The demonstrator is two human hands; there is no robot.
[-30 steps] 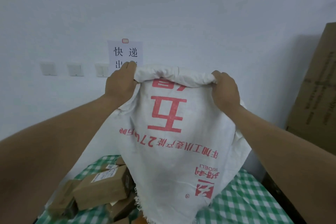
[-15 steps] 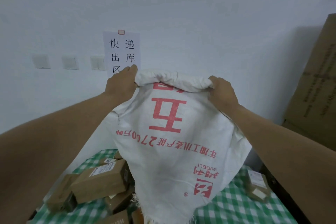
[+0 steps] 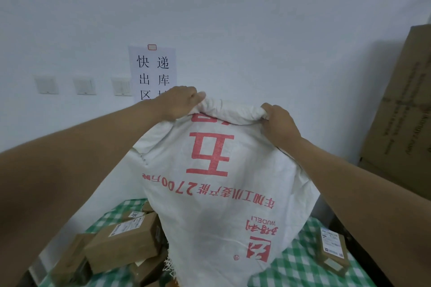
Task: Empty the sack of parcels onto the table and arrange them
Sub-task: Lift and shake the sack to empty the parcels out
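Lowest in the frame, the worktop point(image 3: 300, 270) shows its green-and-white checked cloth. At lower left a heap of brown cardboard parcels point(image 3: 123, 244) lies on it, several bearing white labels, pressed against the side of the sack. At lower right a single labelled parcel point(image 3: 332, 251) lies apart from the heap, beside the sack's other flank.

The white woven sack point(image 3: 221, 193) fills the centre, held upside down so that its red printing reads inverted; its frayed open mouth hangs at the bottom centre among the parcels. Its closed end is bunched at the top, just above mid-frame. There the left hand point(image 3: 179, 102) grips one gathered corner with curled fingers, and the right hand point(image 3: 277, 123) clamps the other corner the same way, the two hands well apart with the bunched cloth stretched between them.

Behind, a paper sign point(image 3: 152, 72) with black characters hangs on the white wall beside three wall switches point(image 3: 85, 86). A large cardboard box point(image 3: 401, 112) stands at the right edge.
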